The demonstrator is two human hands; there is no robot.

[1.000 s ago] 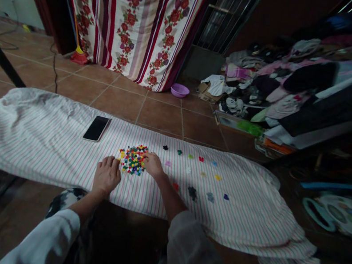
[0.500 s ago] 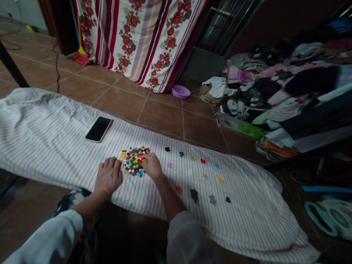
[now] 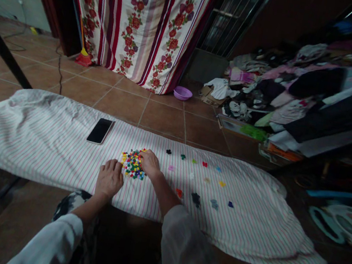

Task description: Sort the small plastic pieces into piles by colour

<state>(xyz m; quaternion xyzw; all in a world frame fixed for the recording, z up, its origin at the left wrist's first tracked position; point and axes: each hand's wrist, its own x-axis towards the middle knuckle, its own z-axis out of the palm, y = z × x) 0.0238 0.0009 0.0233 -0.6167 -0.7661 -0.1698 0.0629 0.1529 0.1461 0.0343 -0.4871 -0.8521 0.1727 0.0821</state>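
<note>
A pile of small multicoloured cubes or beads (image 3: 132,167) lies on the striped cloth in front of me. At the pile's right side, my right hand (image 3: 150,163) reaches in with its fingers drawn together; what sits between the fingertips is too small to make out. Close to the pile's left edge, my left hand (image 3: 110,178) rests palm down on the cloth, its fingers laid out and holding nothing. To the right, small groups sorted by colour stand in rows, among them a red group (image 3: 204,164), a yellow group (image 3: 221,184) and a dark grey group (image 3: 196,199).
A phone (image 3: 99,131) lies on the striped cloth (image 3: 49,142), left of the pile. Beyond are a purple basin (image 3: 182,93), a flowered curtain (image 3: 150,24) and a heap of clothes (image 3: 271,85). A pale blue-rimmed object (image 3: 346,221) is at the right.
My right hand has shifted slightly left and further over the pile, fingers still drawn together. My left hand stays where it was. The view has tilted a little.
</note>
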